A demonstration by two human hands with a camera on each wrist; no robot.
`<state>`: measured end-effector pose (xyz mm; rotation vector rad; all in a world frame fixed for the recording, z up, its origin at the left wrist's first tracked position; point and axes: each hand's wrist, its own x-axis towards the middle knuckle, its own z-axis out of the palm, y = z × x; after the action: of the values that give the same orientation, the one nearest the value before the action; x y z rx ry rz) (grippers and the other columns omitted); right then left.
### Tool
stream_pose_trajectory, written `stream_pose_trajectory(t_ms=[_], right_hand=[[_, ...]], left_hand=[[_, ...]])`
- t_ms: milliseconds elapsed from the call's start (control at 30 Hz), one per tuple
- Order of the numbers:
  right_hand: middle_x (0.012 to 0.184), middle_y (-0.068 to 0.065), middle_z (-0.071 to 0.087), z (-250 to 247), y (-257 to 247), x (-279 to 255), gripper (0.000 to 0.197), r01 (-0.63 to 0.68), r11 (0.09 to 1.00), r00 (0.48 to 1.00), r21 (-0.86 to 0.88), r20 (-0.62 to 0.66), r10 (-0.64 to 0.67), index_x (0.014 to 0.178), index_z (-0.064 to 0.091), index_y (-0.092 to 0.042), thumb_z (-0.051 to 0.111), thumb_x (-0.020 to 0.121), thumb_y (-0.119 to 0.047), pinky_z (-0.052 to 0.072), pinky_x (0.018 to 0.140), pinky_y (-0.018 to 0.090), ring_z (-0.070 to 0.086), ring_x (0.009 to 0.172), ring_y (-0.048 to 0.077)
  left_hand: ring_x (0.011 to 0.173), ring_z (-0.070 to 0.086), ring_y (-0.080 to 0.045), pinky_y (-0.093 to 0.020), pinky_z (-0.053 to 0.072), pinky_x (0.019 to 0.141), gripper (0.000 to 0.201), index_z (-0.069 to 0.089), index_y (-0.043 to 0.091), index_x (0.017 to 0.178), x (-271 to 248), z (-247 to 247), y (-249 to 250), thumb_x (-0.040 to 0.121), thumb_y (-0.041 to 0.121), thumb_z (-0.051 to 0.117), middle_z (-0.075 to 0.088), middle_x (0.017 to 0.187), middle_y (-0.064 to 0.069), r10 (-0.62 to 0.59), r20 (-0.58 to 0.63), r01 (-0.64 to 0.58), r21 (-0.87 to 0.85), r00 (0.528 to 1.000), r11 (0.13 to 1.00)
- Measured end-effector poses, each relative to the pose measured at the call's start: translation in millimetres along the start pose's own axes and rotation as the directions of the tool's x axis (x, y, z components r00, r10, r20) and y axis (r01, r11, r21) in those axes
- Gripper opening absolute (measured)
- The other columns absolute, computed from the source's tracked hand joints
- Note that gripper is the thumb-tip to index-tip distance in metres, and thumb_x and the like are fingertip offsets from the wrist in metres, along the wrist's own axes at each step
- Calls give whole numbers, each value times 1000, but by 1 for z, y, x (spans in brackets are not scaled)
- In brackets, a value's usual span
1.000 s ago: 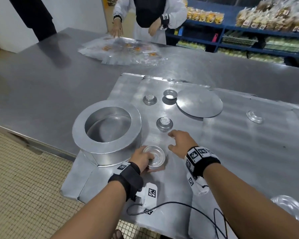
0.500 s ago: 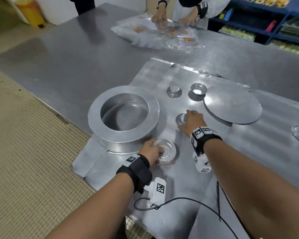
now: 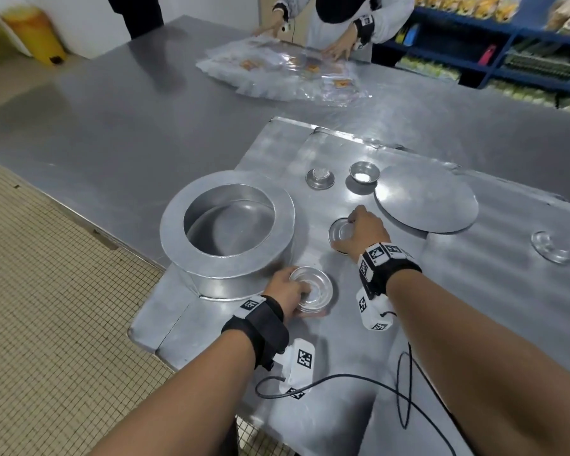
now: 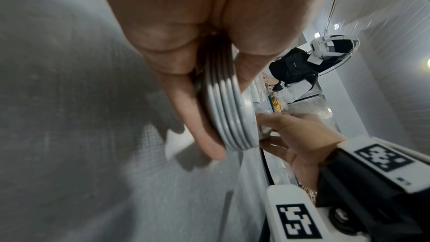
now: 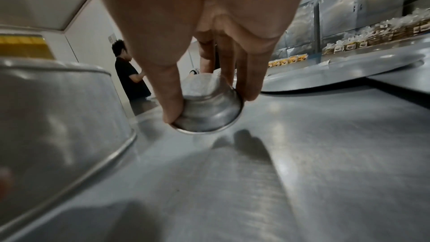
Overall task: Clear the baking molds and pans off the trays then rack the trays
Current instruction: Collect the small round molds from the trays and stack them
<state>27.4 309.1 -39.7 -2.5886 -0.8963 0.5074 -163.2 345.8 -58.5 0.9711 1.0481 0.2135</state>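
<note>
My left hand grips a stack of several small round metal molds by the rim, just above the tray; the left wrist view shows the stacked rims pinched between thumb and fingers. My right hand pinches one small upside-down mold between thumb and fingers, tilted up off the tray. A big round cake pan stands to the left. Two more small molds sit further back, beside a flat round disc.
A clear small mold lies on the tray at the right. Trays overlap on a steel table. Another person handles plastic bags at the far side. Blue shelves stand behind. Tiled floor lies at the left.
My right hand reached forward to the middle small mold and took hold of it, tilting it up. My left hand kept hold of the stack beside the big pan.
</note>
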Motion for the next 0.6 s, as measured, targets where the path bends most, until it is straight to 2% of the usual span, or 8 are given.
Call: stream_pose_trajectory(t_ms=[67, 133, 200, 267, 300, 400, 500, 600], right_hand=[[122, 8, 52, -5, -4, -12, 68, 7, 998, 999, 58, -49, -5, 125, 48, -15, 83, 69, -29, 46, 87, 32, 55, 112, 28], [124, 8, 49, -10, -8, -25, 68, 28, 993, 994, 116, -108, -16, 128, 50, -18, 81, 68, -28, 47, 92, 32, 55, 111, 26], [123, 6, 44, -14, -10, -42, 68, 79, 980, 984, 181, -174, -47, 125, 52, -19, 84, 66, -30, 45, 91, 29, 53, 103, 22], [120, 4, 42, -19, -12, -60, 69, 122, 963, 974, 241, -214, -70, 121, 51, -21, 87, 63, -34, 43, 89, 27, 49, 98, 17], [118, 3, 43, -20, -12, -67, 69, 139, 954, 972, 267, -222, -79, 118, 50, -22, 88, 61, -37, 45, 89, 28, 50, 97, 16], [107, -2, 52, -20, -13, -90, 66, 182, 920, 967, 348, -235, -102, 106, 48, -26, 86, 56, -49, 53, 87, 37, 58, 94, 16], [103, -4, 57, -19, -17, -115, 60, 228, 858, 960, 460, -251, -121, 102, 49, -24, 87, 59, -44, 56, 85, 40, 63, 92, 18], [104, -1, 61, -16, -21, -136, 58, 268, 785, 952, 558, -280, -125, 99, 51, -22, 88, 58, -40, 57, 87, 41, 67, 94, 23]], left_hand=[[93, 65, -47, -74, 50, 73, 32, 68, 12, 87, -1, -1, 2, 60, -4, 59, 64, 92, -22, -9, 37, 8, 28, 999, 1000], [86, 64, -44, -71, 52, 64, 27, 67, 7, 91, -3, -2, 5, 75, -11, 56, 63, 91, -22, -35, 66, 34, 18, 997, 999], [84, 60, -38, -75, 50, 70, 22, 67, 5, 93, -5, -4, 8, 83, -10, 54, 61, 91, -21, -58, 74, 58, 9, 996, 998], [89, 61, -38, -77, 45, 83, 11, 67, 4, 92, -8, -4, 12, 81, 1, 64, 61, 95, -22, -70, 86, 71, -14, 994, 997], [94, 63, -41, -77, 44, 85, 10, 67, 4, 92, -10, -3, 13, 84, 8, 67, 62, 98, -24, -84, 99, 87, -34, 992, 996], [105, 64, -49, -72, 49, 83, 34, 67, 4, 102, -13, -2, 18, 92, 36, 66, 65, 106, -26, -155, 155, 166, -57, 976, 984], [99, 70, -40, -62, 52, 92, 65, 69, 6, 114, -15, -5, 23, 84, 63, 61, 74, 103, -21, -158, 230, 166, -15, 960, 986], [103, 70, -36, -60, 52, 93, 59, 68, 14, 113, -26, -8, 34, 90, 66, 51, 73, 109, -18, -142, 287, 162, -47, 947, 986]])
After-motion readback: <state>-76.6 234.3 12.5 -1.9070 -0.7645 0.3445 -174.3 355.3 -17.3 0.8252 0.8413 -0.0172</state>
